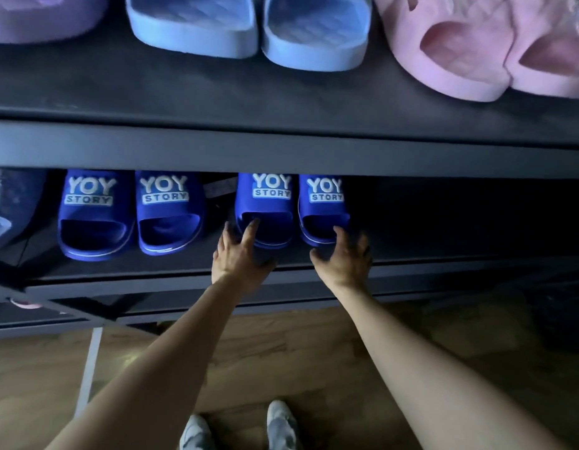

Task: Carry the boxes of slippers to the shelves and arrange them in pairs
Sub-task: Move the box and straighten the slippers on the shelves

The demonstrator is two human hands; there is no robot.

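Two pairs of dark blue slippers marked "YOY STORY" stand on the lower shelf (184,271). The left pair (132,219) stands alone. The right pair consists of one slipper (268,206) and its mate (323,206) side by side. My left hand (241,254) reaches in with spread fingers, its fingertips touching the heel end of the first slipper. My right hand (345,254) has loosely bent fingers touching the heel end of the mate. Neither hand is curled round a slipper.
The upper shelf (281,144) carries a light blue pair (249,27), a pink pair (492,50) and a purple slipper (38,17). The lower shelf is dark and bare to the right. Wooden floor and my feet (239,427) lie below. A small tag (221,186) lies between the blue pairs.
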